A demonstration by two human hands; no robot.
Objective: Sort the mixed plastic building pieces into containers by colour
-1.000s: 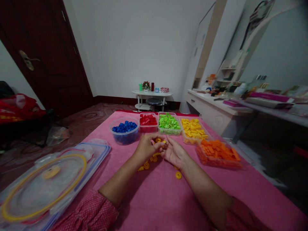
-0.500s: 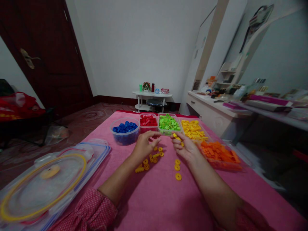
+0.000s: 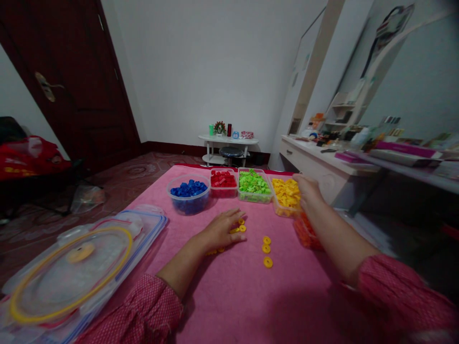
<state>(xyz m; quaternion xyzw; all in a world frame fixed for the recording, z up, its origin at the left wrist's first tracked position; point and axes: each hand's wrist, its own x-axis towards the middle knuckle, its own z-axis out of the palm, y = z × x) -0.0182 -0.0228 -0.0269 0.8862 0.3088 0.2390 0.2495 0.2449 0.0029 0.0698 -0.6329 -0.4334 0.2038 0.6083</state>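
Note:
Over a cluster of yellow toy building pieces (image 3: 242, 229) lies my left hand (image 3: 224, 229), its fingers stretched forward and apart. It covers most of the cluster. My right hand (image 3: 307, 188) reaches to the right edge of a clear tub of yellow pieces (image 3: 285, 210). Its fingers point down and are mostly hidden, so I cannot see what they hold. Below my right forearm, a tub of orange pieces (image 3: 304, 234) is partly covered. Between the hands, several yellow rings (image 3: 266, 248) lie in a short column on the pink cloth (image 3: 229, 296).
A round tub of blue pieces (image 3: 188, 206), a tub of red pieces (image 3: 224, 191) and a tub of green pieces (image 3: 254, 196) stand along the back. Stacked clear lids (image 3: 107, 267) lie at the left. A white dresser (image 3: 315, 162) stands beyond the right edge.
My right hand has moved right and away from me, from above the cloth to the yellow tub; the yellow piece it held is out of sight. My left hand has lowered onto the yellow cluster.

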